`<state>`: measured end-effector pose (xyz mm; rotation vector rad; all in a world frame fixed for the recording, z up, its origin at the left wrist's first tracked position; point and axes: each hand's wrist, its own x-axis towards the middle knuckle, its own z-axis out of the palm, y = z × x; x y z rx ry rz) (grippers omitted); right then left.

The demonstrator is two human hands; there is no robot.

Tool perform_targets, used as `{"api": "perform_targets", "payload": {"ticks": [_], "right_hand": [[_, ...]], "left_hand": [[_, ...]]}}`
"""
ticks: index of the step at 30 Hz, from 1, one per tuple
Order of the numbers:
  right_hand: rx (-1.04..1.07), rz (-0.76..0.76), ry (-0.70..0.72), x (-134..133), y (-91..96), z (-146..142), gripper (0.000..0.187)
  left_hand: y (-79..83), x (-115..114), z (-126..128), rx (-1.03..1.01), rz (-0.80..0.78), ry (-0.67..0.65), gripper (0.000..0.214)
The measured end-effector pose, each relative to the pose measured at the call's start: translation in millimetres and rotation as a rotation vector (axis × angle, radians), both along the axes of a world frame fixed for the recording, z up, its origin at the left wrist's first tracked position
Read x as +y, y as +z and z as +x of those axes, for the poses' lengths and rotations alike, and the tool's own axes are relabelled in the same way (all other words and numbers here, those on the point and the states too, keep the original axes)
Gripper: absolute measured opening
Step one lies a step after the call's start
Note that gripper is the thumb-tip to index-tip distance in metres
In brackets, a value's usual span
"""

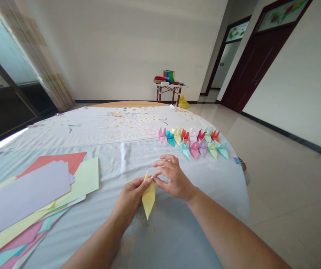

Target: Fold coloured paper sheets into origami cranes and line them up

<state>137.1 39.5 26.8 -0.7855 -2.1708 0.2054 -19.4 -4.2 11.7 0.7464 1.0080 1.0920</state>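
A yellow folded paper crane (148,201) is held above the table, its long pointed end hanging down toward me. My left hand (131,194) grips it from the left, thumb pressed on the near face and fingers behind. A narrow point rises above the left thumb. With thumb and index finger, my right hand (174,179) pinches a small tip at the crane's upper right; its other fingers are raised and spread. Beyond my right hand, several finished paper cranes (194,149) in pink, blue, red, green, purple and yellow stand in two rows.
Sheets of coloured paper (28,198) lie in a loose, overlapping pile at the left. A pale floral cloth (115,149) covers the round table. Against the far wall stands a small side table (170,86) with things on it, a yellow bag (183,102) beside it.
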Motion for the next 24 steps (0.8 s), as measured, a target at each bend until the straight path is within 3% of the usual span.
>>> {"api": "perform_targets", "payload": {"ticks": [16,24], "right_hand": [[-0.014,-0.091,0.053,-3.2,2.5,-0.1,0.007],[0.006,-0.134,0.043,-3.0,3.1,0.9,0.008]], "left_hand": [[-3.5,-1.7,-1.0,0.078,0.008,-0.012,0.034],[-0.1,-3.6,-1.4,0.016,-0.003,-0.049,0.03]]}}
